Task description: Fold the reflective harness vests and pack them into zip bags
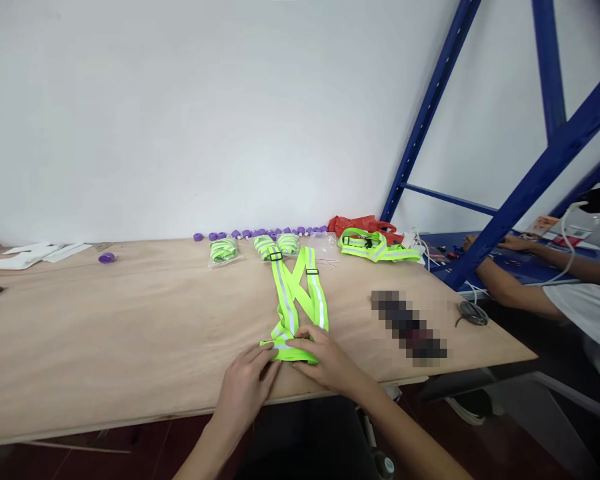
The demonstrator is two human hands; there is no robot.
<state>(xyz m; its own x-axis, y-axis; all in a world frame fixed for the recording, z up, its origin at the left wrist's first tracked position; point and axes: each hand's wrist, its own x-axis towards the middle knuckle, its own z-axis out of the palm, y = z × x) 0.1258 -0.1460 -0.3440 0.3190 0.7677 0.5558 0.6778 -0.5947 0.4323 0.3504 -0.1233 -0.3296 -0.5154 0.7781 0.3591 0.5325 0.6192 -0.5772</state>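
Note:
A neon-green reflective vest [286,293] made of elastic straps with silver stripes lies on the wooden table in front of me. Two of its straps run away from me, each with a black buckle, and another crosses between them. At the near end the waist band is bunched or folded into a flat bundle. My left hand [245,380] pinches the left end of this band. From the right, my right hand [327,359] grips the band, thumb and fingers closed on it. The hands partly hide the fabric.
Bagged green vests [223,249], purple round pieces [237,235] and a clear bag [325,247] line the wall. Another loose vest [377,248] lies beside a red bag [363,225]. Glasses [473,313] lie at the right edge, near a blue rack [510,180]. A person works beyond it.

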